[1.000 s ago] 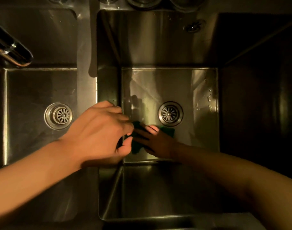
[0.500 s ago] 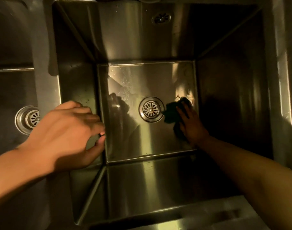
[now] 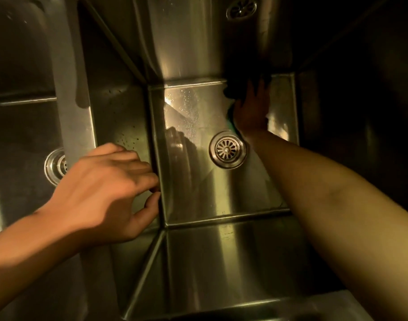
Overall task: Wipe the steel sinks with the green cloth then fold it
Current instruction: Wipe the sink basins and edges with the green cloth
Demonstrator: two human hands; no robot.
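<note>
The right sink is a deep steel basin with a flat floor, a round drain near the floor's middle and an overflow grille on the far wall. The green cloth lies on the floor toward the far right corner, just beyond the drain, pressed flat under my right grip. My left grip rests on the steel divider between this basin and the left sink, which has its own drain.
</note>
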